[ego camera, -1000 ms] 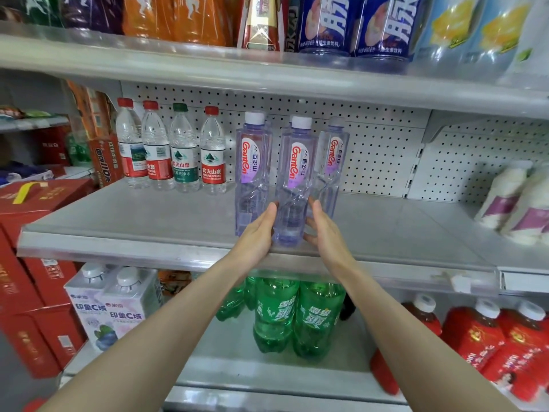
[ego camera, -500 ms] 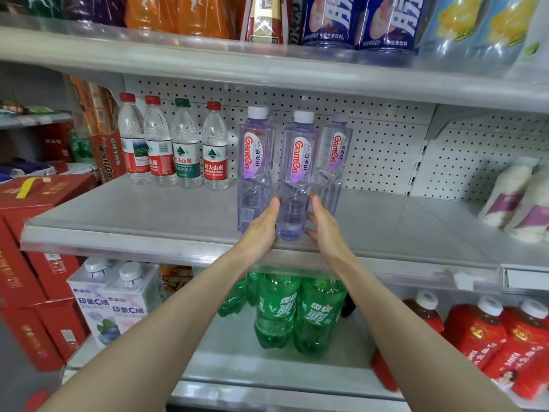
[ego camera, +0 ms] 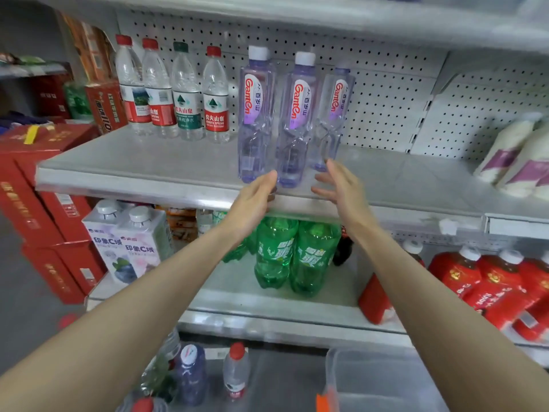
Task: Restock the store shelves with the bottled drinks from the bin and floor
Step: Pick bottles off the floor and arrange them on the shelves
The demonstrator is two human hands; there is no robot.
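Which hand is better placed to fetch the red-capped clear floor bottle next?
Probably left: the red-capped clear plastic bottle stands below the open left hand; the right hand is farther right.

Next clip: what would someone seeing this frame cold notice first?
Three tall purple-tinted Ganten bottles stand side by side near the front of the middle shelf, with the left hand and right hand open just in front of their bases. Next come the green soda bottles on the shelf below and the four clear water bottles at the back left.
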